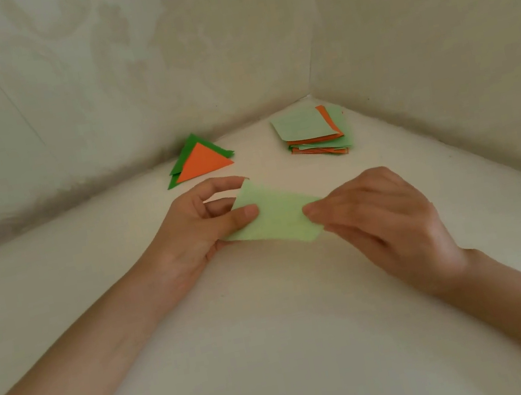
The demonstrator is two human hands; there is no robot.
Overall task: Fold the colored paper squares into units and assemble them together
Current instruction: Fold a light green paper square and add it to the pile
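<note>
Head view, left hand [202, 228] and right hand [373, 212] both pinching green paper square [276, 215]

We see a white counter [276, 333] set into a corner. On it lie folded triangles [202, 164] and, nearby, a stack of squares [312, 134].

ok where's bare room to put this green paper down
Widest bare patch: the white surface nearer than the green paper held by left hand and right hand. A narrower gap lies between the folded triangles and the stack of squares. That stack crowds the back corner.
</note>
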